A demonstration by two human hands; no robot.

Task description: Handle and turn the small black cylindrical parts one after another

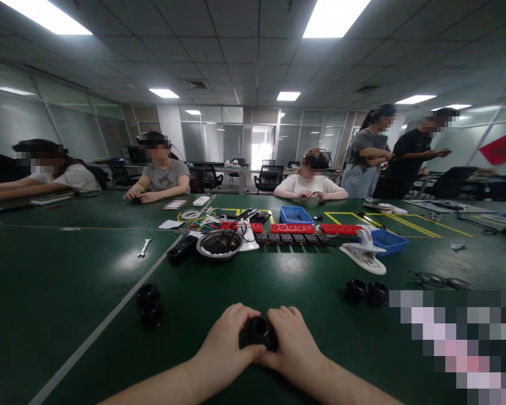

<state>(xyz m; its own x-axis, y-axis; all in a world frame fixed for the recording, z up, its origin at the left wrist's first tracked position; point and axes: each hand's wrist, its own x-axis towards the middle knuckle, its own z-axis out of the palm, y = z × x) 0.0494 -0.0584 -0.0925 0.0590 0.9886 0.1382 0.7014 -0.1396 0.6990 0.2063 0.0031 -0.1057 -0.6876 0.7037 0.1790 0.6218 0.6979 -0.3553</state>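
Two bare hands close around one black, round part [260, 331] with a hole in its top, near the front edge of the view. The left hand [227, 340] grips it from nine o'clock and the right hand [294, 342] from three, fingers curled over its far side and the thumbs coming together at six.

Taking that part as the middle of the dial, with twelve pointing away from the wearer, a left pair of black rings [150, 314] sits between nine and ten, and a right pair of black rings [356, 291] between two and three. Farther out on the green counter [287, 275], a wrench [144, 248] lies at ten, with a black handheld device [182, 249] and a metal bowl [219, 245] holding dark cable nearer eleven. Red power strips [293, 228] run across twelve, a row of dark modules [295, 238] just on their near side and a blue bin [296, 214] just beyond. At two stands a white clamp-like base [365, 256] beside another blue bin [388, 241]; glasses [442, 280] lie between two and three, past the right pair.

Beyond, three people sit along the counter at ten, eleven and half past twelve, and two more people stand toward one.
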